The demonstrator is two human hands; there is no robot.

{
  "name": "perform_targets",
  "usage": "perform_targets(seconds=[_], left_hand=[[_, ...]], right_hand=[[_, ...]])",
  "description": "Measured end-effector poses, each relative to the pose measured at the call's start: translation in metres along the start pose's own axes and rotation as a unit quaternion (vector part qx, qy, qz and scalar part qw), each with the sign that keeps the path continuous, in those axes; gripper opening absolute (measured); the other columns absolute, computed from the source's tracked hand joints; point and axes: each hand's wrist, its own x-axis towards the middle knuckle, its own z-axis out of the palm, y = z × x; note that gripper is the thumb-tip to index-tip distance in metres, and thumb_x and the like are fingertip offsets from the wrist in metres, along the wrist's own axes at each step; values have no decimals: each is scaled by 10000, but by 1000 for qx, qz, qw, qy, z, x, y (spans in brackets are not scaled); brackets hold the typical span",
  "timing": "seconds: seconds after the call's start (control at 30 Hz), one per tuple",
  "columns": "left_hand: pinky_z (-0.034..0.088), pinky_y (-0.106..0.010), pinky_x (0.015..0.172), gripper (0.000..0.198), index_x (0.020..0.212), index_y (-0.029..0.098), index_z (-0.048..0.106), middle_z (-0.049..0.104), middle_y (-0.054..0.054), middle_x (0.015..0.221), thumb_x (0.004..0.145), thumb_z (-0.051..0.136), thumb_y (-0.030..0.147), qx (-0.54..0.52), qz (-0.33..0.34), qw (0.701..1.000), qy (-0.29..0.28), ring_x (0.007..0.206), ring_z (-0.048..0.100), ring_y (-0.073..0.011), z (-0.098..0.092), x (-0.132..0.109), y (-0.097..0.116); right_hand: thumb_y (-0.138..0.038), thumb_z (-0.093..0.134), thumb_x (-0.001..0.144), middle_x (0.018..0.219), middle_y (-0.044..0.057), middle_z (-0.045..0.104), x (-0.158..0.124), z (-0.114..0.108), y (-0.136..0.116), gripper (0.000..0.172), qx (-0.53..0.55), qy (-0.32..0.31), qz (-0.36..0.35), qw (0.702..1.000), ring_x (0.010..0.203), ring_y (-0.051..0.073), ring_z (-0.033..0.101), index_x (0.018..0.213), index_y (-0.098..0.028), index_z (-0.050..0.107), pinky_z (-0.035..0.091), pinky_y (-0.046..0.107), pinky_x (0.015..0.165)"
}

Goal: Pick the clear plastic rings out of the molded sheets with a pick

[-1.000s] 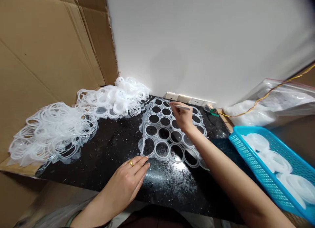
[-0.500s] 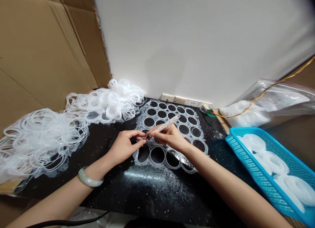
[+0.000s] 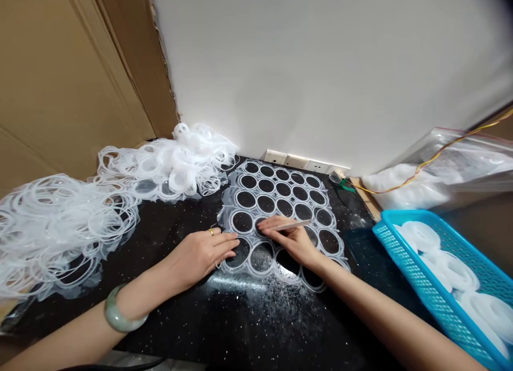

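A translucent white sheet (image 3: 256, 193) with rows of round holes lies flat on the black worktop (image 3: 180, 213). My left hand (image 3: 202, 253) rests palm down at its near left corner, fingers stretched out over the edge and holding nothing. Over the second row from the front, my right hand (image 3: 295, 241) is closed around a slim, pale pen-like tool (image 3: 296, 225), which tilts up to the right. Its working tip is hidden by the fingers near one of the holes. White specks (image 3: 288, 304) are scattered on the worktop in front of the sheet.
Tangled white ring-shaped offcuts (image 3: 68, 221) heap up on the left, beside cardboard (image 3: 48, 82). At right stands a blue basket (image 3: 395, 253) holding white round pieces (image 3: 459, 269). Behind it are a clear plastic bag (image 3: 468, 157) and a yellow wire (image 3: 441, 153). Sockets (image 3: 296, 161) line the wall.
The left hand has left its pinch beside the tool and now lies flat at the sheet's corner. My right hand has shifted slightly right and down, and the tool is tilted lower.
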Motion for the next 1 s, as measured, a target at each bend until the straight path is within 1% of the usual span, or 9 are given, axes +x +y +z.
perform_targets(seconds=[0.07, 0.13, 0.23, 0.33, 0.4, 0.57, 0.8, 0.9, 1.0], left_hand=[[557, -368, 879, 316, 1179, 156, 658, 695, -86, 1191, 1020, 407, 265, 3, 9, 1000, -6, 995, 687, -202, 2, -3, 1], [568, -361, 856, 318, 1172, 149, 662, 674, -99, 1228, 1020, 405, 258, 11, 12, 1000, -9, 978, 697, -202, 3, -4, 3], [579, -351, 826, 307, 1138, 141, 678, 679, -106, 1218, 1014, 418, 248, 21, 9, 1000, -4, 934, 708, -201, 4, -3, 4], [583, -341, 812, 292, 1130, 138, 680, 704, -99, 1168, 1007, 435, 239, 21, 6, 1000, 3, 928, 707, -199, 4, -3, 6], [582, -336, 817, 288, 1134, 143, 678, 705, -98, 1166, 1005, 437, 237, 20, 2, 1000, 4, 933, 705, -195, 4, -3, 6], [588, -348, 805, 302, 1122, 144, 682, 698, -96, 1181, 1011, 422, 248, 16, -3, 1000, 2, 929, 707, -201, 4, -3, 6], [594, -359, 773, 318, 1125, 130, 678, 700, -94, 1177, 1015, 401, 239, 23, -2, 1000, 2, 912, 710, -211, 2, -2, 7], [590, -365, 790, 311, 1118, 134, 679, 700, -97, 1177, 1013, 406, 238, 24, -4, 1000, 0, 927, 705, -214, 3, -2, 7], [577, -392, 841, 306, 1099, 136, 689, 683, -107, 1210, 1010, 411, 231, 31, -2, 1000, -2, 961, 694, -227, 4, -2, 8]], right_hand=[[-320, 645, 885, 997, 76, 714, -1, -2, -4, 151, -3, 7, -1, 1000, 992, 201, 648, 909, -215, 752, 509, 387, 927], [-314, 650, 880, 980, 77, 712, 5, 1, -10, 147, -11, 15, -1, 1000, 945, 193, 654, 891, -205, 748, 523, 365, 874], [-308, 652, 874, 935, 74, 716, 18, 13, -17, 151, -33, 8, 0, 999, 872, 180, 659, 885, -186, 740, 529, 329, 792], [-321, 668, 854, 897, 72, 724, 28, 27, -19, 168, -32, -10, 27, 999, 833, 176, 668, 885, -169, 732, 536, 308, 750], [-330, 679, 838, 868, 71, 728, 31, 32, -17, 178, -27, -18, 44, 999, 807, 176, 673, 868, -162, 729, 540, 303, 733], [-320, 669, 842, 852, 68, 726, 29, 33, -12, 169, -52, -23, 46, 997, 786, 175, 668, 851, -162, 729, 531, 299, 724], [-303, 639, 863, 860, 80, 723, 29, 34, -13, 170, -61, -23, 48, 997, 790, 180, 664, 853, -154, 721, 528, 305, 730], [-303, 632, 870, 861, 74, 723, 28, 35, -12, 166, -63, -22, 43, 997, 797, 179, 668, 853, -163, 720, 533, 307, 736], [-282, 629, 873, 877, 71, 723, 27, 36, -12, 144, -76, -25, 23, 997, 831, 184, 673, 840, -175, 719, 539, 312, 753]])
